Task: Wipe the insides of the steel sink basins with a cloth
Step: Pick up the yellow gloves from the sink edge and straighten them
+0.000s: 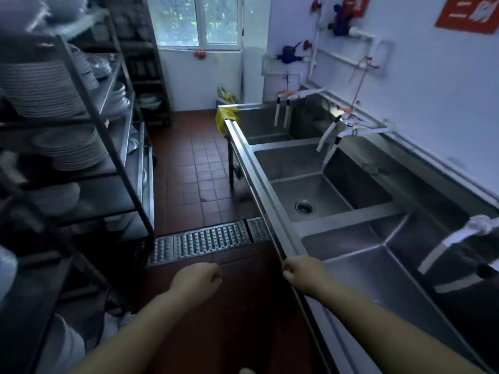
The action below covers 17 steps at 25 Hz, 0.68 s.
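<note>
A long steel sink unit (272, 195) runs along the right wall with three basins. The near basin (359, 268) and the middle basin (310, 195), which has a round drain (305, 207), both look bare. A yellow cloth (225, 118) hangs over the sink's front rim beside the far basin (259, 125). My left hand (198, 280) hovers over the floor, fingers curled, holding nothing. My right hand (303, 273) is curled into a fist over the front rim of the near basin, also holding nothing.
Dark metal racks (89, 136) stacked with white plates and bowls line the left side. A steel floor grate (210, 240) crosses the red tiled aisle. White taps (334, 130) and pipes jut over the basins from the right wall. A window is at the far end.
</note>
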Each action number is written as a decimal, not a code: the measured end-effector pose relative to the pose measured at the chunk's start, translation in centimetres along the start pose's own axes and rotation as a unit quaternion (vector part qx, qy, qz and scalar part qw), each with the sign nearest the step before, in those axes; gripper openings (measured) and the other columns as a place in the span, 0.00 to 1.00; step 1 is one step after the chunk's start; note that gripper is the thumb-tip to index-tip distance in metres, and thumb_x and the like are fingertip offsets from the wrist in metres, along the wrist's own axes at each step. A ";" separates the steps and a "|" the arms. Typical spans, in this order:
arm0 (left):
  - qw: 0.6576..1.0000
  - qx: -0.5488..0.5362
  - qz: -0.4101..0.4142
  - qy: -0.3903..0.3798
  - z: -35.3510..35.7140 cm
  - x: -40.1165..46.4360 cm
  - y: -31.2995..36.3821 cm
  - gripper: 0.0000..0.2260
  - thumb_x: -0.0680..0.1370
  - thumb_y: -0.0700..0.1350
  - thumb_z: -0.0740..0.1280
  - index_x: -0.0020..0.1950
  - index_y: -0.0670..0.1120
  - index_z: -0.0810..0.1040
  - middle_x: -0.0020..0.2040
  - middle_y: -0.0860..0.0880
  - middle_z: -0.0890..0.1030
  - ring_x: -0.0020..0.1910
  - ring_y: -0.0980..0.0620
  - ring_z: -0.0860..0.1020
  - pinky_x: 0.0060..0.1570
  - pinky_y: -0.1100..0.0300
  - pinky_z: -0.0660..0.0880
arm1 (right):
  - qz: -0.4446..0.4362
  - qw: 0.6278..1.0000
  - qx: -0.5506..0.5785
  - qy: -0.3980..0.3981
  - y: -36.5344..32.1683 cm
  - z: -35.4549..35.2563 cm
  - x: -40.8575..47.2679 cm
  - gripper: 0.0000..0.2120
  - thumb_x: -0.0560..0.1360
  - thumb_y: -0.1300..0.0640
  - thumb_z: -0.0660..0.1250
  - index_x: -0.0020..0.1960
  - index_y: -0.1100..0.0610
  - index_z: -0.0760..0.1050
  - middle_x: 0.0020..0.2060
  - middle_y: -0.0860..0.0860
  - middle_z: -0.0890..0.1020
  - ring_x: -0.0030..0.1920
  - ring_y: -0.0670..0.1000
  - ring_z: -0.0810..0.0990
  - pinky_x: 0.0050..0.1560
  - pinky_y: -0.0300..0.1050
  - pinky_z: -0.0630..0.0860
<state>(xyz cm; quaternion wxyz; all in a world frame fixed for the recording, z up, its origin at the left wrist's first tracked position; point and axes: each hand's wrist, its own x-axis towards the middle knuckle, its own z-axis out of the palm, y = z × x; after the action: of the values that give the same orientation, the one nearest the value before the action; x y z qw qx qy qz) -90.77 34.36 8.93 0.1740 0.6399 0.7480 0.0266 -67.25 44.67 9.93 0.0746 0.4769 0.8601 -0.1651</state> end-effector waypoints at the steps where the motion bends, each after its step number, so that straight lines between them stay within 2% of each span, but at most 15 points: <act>1: 1.000 -0.001 -0.012 0.002 -1.2 2.5 -0.9 0.11 0.78 0.51 0.60 0.56 0.54 0.78 0.56 0.54 0.80 0.56 0.52 0.77 0.50 0.58 0.73 | -0.004 1.000 -0.003 -0.005 0.3 -1.0 2.9 0.14 0.77 0.57 0.56 0.51 0.60 0.79 0.48 0.56 0.82 0.47 0.58 0.79 0.36 0.45 0.65; 3: 0.999 -0.005 -0.030 0.016 -3.6 7.2 -2.2 0.10 0.78 0.50 0.60 0.54 0.53 0.78 0.54 0.53 0.81 0.54 0.51 0.78 0.48 0.58 0.73 | -0.010 1.000 -0.007 -0.015 0.5 -3.2 8.4 0.14 0.77 0.57 0.56 0.50 0.60 0.79 0.46 0.57 0.82 0.45 0.58 0.79 0.35 0.47 0.67; 6: 0.998 -0.023 -0.055 0.034 -6.5 12.8 -4.8 0.10 0.79 0.50 0.59 0.57 0.54 0.78 0.55 0.54 0.80 0.54 0.52 0.78 0.50 0.58 0.74 | -0.036 0.999 -0.014 -0.017 -0.6 -6.8 16.1 0.13 0.77 0.57 0.57 0.50 0.61 0.79 0.46 0.57 0.82 0.47 0.58 0.80 0.41 0.48 0.73; 9: 0.997 -0.015 -0.075 0.023 -8.0 16.7 -8.4 0.11 0.80 0.50 0.59 0.58 0.53 0.77 0.57 0.54 0.80 0.55 0.52 0.77 0.51 0.58 0.74 | -0.070 0.996 -0.049 -0.033 -2.9 -9.2 22.0 0.13 0.78 0.57 0.56 0.51 0.59 0.79 0.47 0.55 0.81 0.47 0.57 0.79 0.40 0.45 0.70; 11: 0.996 -0.014 -0.086 0.021 -9.2 20.1 -11.5 0.11 0.79 0.50 0.59 0.57 0.53 0.78 0.57 0.53 0.80 0.56 0.52 0.77 0.50 0.58 0.73 | -0.076 0.994 -0.065 -0.038 -4.4 -10.1 26.8 0.13 0.78 0.56 0.56 0.41 0.55 0.77 0.38 0.53 0.78 0.37 0.53 0.76 0.34 0.44 0.66; 12: 0.996 -0.016 -0.090 0.022 -9.9 21.9 -13.1 0.11 0.79 0.50 0.59 0.57 0.53 0.78 0.57 0.53 0.80 0.56 0.52 0.77 0.50 0.58 0.73 | -0.076 0.994 -0.070 -0.039 -5.3 -10.3 29.2 0.14 0.77 0.56 0.56 0.36 0.54 0.73 0.33 0.52 0.74 0.33 0.52 0.72 0.31 0.44 0.64; 13: 0.995 -0.020 -0.092 0.023 -10.6 23.9 -14.7 0.11 0.79 0.50 0.60 0.58 0.53 0.78 0.57 0.53 0.80 0.56 0.52 0.77 0.50 0.59 0.73 | -0.073 0.994 -0.069 -0.041 -6.0 -10.4 31.8 0.14 0.78 0.56 0.56 0.35 0.54 0.71 0.32 0.51 0.73 0.32 0.52 0.71 0.31 0.44 0.65; 15: 0.995 -0.030 -0.088 0.026 -11.8 27.9 -18.3 0.11 0.79 0.51 0.59 0.58 0.53 0.77 0.56 0.54 0.80 0.55 0.52 0.77 0.50 0.59 0.73 | -0.060 0.996 -0.053 -0.035 -7.4 -10.7 36.9 0.12 0.78 0.54 0.56 0.45 0.54 0.77 0.41 0.51 0.79 0.42 0.54 0.77 0.39 0.45 0.72; 17: 0.995 -0.041 -0.082 0.025 -13.4 31.5 -21.4 0.11 0.79 0.51 0.59 0.57 0.53 0.78 0.56 0.54 0.80 0.54 0.52 0.77 0.50 0.59 0.74 | -0.043 0.998 -0.035 -0.023 -8.8 -11.3 41.2 0.13 0.79 0.52 0.56 0.55 0.52 0.77 0.52 0.50 0.81 0.52 0.54 0.78 0.45 0.45 0.74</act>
<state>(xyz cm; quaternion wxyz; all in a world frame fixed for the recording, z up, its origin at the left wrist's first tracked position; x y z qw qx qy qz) -118.82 63.38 8.74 0.1832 0.5679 0.8003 0.0590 -96.32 77.14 10.58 0.1037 0.4323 0.8833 -0.1485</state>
